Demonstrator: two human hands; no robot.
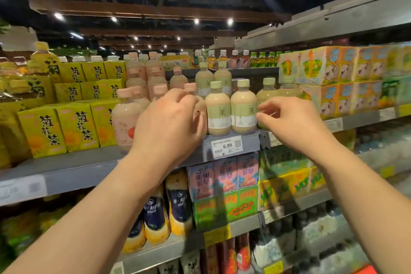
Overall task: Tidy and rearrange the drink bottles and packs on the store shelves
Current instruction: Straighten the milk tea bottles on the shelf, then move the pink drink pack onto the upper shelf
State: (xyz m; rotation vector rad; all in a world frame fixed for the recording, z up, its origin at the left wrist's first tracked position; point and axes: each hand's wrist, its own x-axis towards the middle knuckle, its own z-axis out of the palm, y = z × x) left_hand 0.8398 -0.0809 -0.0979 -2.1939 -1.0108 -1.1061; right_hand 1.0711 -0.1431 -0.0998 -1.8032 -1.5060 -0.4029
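Standing before the long grey metal store shelf, one sees it runs from the left edge across to the right, with yellow cardboard chrysanthemum-tea cartons filling its left end and shrink-wrapped pastel carton multipacks stacked toward its right end. Between these, at the shelf's front edge above the white 6.99 price tag, stand the small clear plastic milk-tea bottles: pink-capped, pink-labelled ones on the left, green-capped, green-labelled ones on the right.

All the bottles stand upright, long axis vertical, caps up. The two front green-capped bottles show their labels to the aisle, the second turned slightly to one side.

The left hand is curled around a pink-capped bottle at the front edge, mostly hiding it. The right hand has its fingertips pinched on the side of a third green-capped bottle, just right of the other two.

My judgement is that the step is squaring up this front row. Done well, each bottle would be turned about its upright axis until the label faces out, then slid forward flush with the shelf lip, shoulder to shoulder with its neighbour. A light grip low on the body seems wise, since these narrow bottles look easy to tip into the rows behind.
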